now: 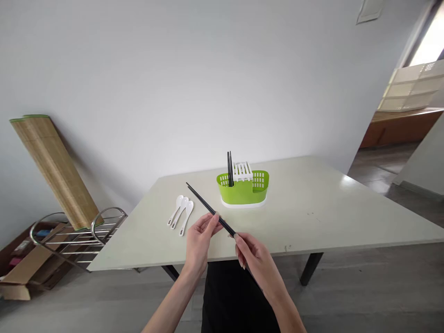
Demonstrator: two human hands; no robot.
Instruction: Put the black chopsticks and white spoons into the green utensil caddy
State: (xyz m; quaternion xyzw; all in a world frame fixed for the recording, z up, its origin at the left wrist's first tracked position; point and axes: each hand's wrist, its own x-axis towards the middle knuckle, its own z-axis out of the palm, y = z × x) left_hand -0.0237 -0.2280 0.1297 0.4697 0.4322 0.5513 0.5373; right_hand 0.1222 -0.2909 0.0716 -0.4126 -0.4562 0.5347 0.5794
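2 black chopsticks [202, 200] slanted right across the middle of the action, long axis diagonal, slim ends up and to the left toward the wall, the rest running down to the right toward the person! And what a hold: the left hand [204, 231] had thumb and fingers closed around them partway along, while the right hand [252, 249] pinched them further down, and the lower ends were hard to make out against the dark clothing [227, 300]. They hung over the near side of the pale table [298, 222], their slim ends seen just beyond the bowls of 3 white spoons [181, 212], which lay side by side, handles toward the person.

Behind the hands sat a green basket [239, 194] on a white base, with a white slatted rack [243, 171] on top and 2 dark standing chopsticks [230, 169] upright in its left part. Scuffs marked the tabletop. Off to the left, a bamboo mat [58, 171] leaned on the plain wall [194, 83] above a metal rack [79, 240], near a cardboard box [31, 273] on the grey floor [364, 286].

And those held sticks? Straight, slender, dark all along their visible length, lying close together with their slim ends slightly apart!
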